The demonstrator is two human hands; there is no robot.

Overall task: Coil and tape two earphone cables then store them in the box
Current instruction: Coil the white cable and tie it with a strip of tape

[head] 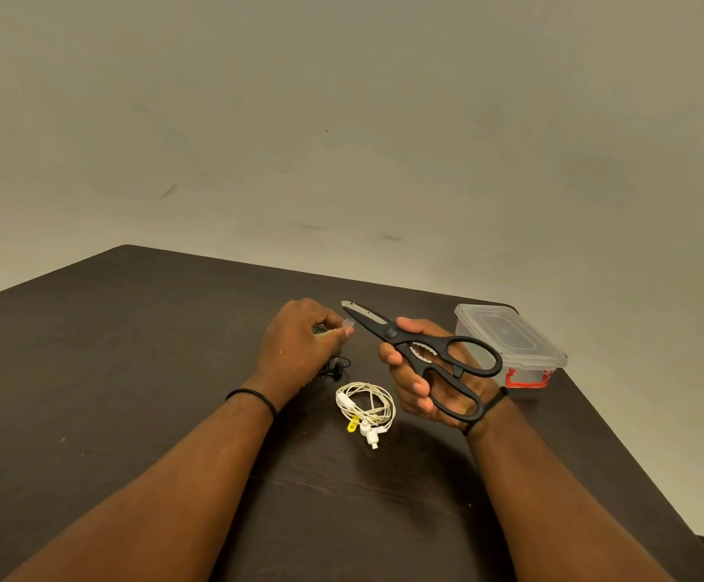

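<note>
Spreading across the lower view, the dark table (pixel 132 371) carries a clear lidded box (pixel 510 342) with a red latch at its far right. The right hand (pixel 421 371) grips black scissors (pixel 421 346), blades together. The left hand (pixel 295 346) pinches a clear tape piece (pixel 348 325) over the black earphone cable (pixel 335 367). Between the wrists lies the coiled white earphone cable (pixel 365 407).

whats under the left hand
Black earphones poke out from under the left hand, whose fingertips pinch a clear tape piece. The hand covers the rest of that cable.
</note>
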